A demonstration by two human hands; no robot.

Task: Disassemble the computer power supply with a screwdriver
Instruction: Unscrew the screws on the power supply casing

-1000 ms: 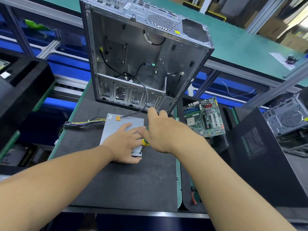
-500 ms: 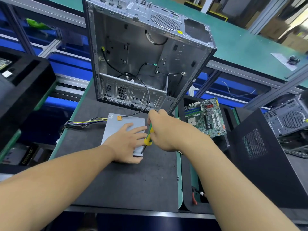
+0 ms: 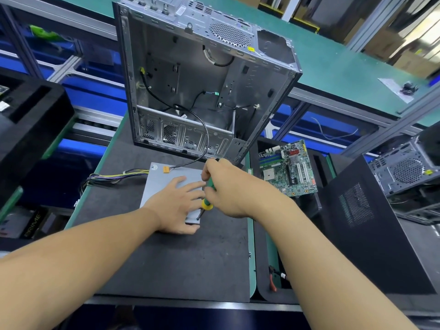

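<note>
The grey power supply (image 3: 157, 186) lies flat on the dark mat (image 3: 166, 258), its coloured wire bundle (image 3: 112, 177) trailing off to the left. My left hand (image 3: 177, 206) presses flat on its top, fingers spread. My right hand (image 3: 228, 189) grips the green and yellow screwdriver (image 3: 207, 197), which slants down to the left. The tip of its shaft touches the unit's near right corner, just beside my left fingers.
An empty open computer case (image 3: 190, 91) stands upright right behind the unit, with a black cable drooping from it onto the power supply. A motherboard (image 3: 288, 167) lies to the right, a black side panel (image 3: 371, 234) further right. Red-handled pliers (image 3: 272, 282) sit in the gap.
My right hand has drawn back a little and tilted, exposing more of the screwdriver handle and shaft. My left hand and the power supply have stayed put.
</note>
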